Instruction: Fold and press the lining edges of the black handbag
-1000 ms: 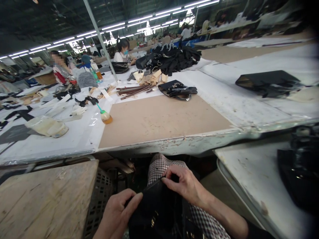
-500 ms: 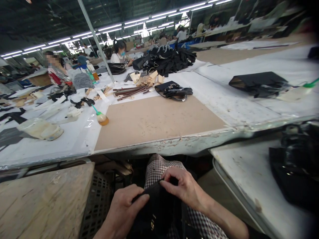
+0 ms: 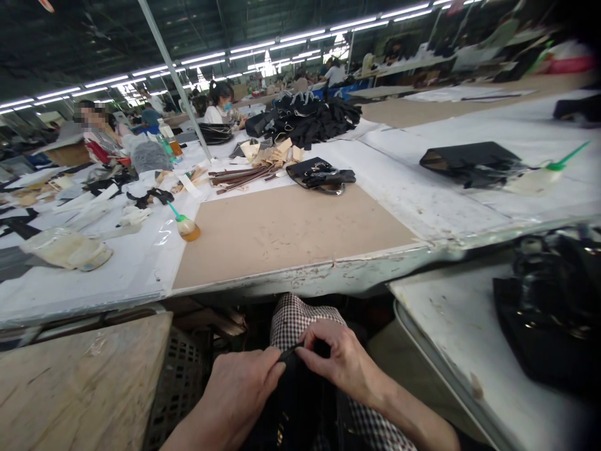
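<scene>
A black bag (image 3: 295,401) with small gold-coloured fittings rests on my lap over a checked garment (image 3: 293,319). My left hand (image 3: 241,382) pinches the bag's upper edge between thumb and fingers. Close beside it, my right hand (image 3: 335,357) pinches the same edge, thumb against index finger. A short stretch of dark edge shows between the two hands. The bag's lower part is dark and hard to make out.
A brown board (image 3: 286,232) lies on the white table ahead, with a glue bottle (image 3: 188,229) at its left and a black bag (image 3: 319,174) behind. More black bags (image 3: 544,326) lie on a right-hand surface. A crate (image 3: 176,382) stands left. Co-workers sit beyond.
My left hand has slid along the bag's edge towards my right hand, narrowing the gap. The right hand keeps its pinch. The view has shifted slightly.
</scene>
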The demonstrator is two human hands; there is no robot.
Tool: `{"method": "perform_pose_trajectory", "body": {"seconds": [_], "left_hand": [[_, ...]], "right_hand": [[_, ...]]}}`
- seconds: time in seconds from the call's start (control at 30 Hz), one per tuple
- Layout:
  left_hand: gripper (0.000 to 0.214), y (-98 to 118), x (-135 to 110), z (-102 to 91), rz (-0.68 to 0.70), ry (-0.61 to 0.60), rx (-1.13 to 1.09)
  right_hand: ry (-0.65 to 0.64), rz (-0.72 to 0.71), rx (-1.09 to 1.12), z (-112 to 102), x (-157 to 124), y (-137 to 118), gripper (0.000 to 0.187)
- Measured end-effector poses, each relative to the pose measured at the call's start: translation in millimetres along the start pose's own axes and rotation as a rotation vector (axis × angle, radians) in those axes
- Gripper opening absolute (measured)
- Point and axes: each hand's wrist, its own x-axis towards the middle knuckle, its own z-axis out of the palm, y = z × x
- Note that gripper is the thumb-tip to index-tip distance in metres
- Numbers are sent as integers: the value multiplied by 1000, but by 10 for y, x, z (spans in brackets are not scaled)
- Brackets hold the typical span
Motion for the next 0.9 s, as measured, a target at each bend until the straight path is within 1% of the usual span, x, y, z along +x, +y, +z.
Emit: {"method": "perform_pose_trajectory", "body": {"seconds": [0.1,0.2,0.3,0.47,0.53,0.6,0.67,0.7,0.73,0.8,0.83,0.9], "left_hand": [[29,34,43,19,-5,58,-34],[32,-25,34,59,-36,104,-161],[35,-182,-68,119,-55,123,-272],[34,-523,-366,203,-80,102,-382],[34,-574,-448,189,-83,107,-450],[37,-516,-454,143,-87,152,-502],[40,-362,-364,82,-70,187,-514],[38,-267,-285,52,-53,185,-503],[31,-174,-193,27,-27,170,-487],[12,-28,3,-4,6,157,-434],[11,13,90,-7,20,152,-417],[15,31,214,7,39,142,-411]], "right_hand": [[14,2,-19,5,-3,-18,18],[-1,14,-23,2,4,-22,16],[-35,41,-3,-6,23,-22,16],[-64,63,-26,-10,55,-9,13],[-70,57,-47,-2,59,-7,13],[-58,43,-59,15,58,-17,13],[-47,30,-70,37,56,-40,14],[-48,27,-77,44,56,-53,14],[-53,27,-86,45,57,-64,13],[-71,26,-89,17,57,-71,10],[-89,12,-72,-16,55,-64,8],[-134,-36,-14,-118,41,-33,7]]}}
